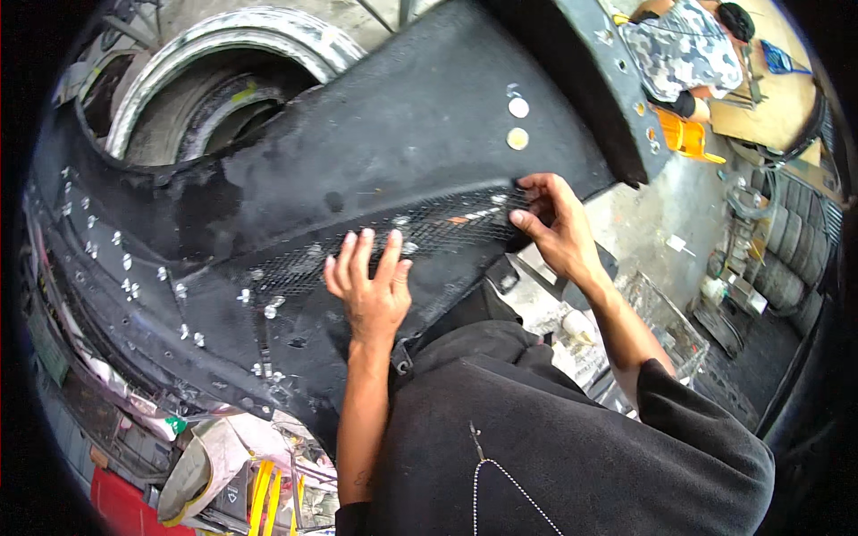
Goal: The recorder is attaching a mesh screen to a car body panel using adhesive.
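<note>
We see the mesh strip (393, 237) running lengthwise left to right across the black bumper panel (375, 143), our left hand (368, 290) pressing flat and open, right hand (554, 223) pinching its far end.

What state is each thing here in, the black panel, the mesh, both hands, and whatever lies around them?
Large black car body panel: lying underside up, dusty, studded with metal fasteners.
Black wire mesh strip: laid flat along the panel.
Left hand: fingers spread, pressing the mesh down.
Right hand: fingertips pinching the mesh's end.
Worn tyre: lying flat behind the panel.
Person in patterned shirt: crouched nearby.
</note>
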### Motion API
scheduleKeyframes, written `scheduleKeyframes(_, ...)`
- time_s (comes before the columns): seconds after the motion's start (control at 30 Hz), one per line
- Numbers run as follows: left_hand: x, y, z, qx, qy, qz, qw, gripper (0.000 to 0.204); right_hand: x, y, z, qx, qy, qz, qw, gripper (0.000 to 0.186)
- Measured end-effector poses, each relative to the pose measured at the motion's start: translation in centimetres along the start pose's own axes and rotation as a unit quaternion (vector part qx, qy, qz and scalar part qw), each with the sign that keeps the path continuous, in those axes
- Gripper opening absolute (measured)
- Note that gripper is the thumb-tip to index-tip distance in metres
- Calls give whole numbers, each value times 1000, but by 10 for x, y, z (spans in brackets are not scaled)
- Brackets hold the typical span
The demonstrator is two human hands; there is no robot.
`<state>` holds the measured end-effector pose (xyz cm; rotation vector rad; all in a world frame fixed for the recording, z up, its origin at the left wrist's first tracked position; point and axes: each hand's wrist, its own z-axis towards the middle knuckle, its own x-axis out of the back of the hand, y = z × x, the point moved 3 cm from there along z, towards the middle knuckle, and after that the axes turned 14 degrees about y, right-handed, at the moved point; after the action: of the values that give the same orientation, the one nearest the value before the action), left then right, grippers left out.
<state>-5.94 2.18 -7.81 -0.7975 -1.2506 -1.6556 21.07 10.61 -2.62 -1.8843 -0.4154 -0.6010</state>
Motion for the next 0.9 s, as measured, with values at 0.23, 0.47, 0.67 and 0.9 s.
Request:
scheduleKeyframes(0.23, -1, 3, 1, -25, 4, 22, 999, 38, 1, 14, 0, -92, -16, 68, 993, 29)
scheduleKeyframes(0.47, -3, 2, -3, -37, 13, 45, 998, 38, 0, 1, 4, -129, -89, 95, 983, 24)
scheduleKeyframes(0.67, -2, 3, -2, -39, 26, 44, 998, 38, -2, 2, 6, -166, -93, 164, 968, 20)
scheduleKeyframes(0.9, -4, 1, -2, -33, 24, 42, 998, 37, -4, -1, 6, -164, -47, 183, 968, 16)
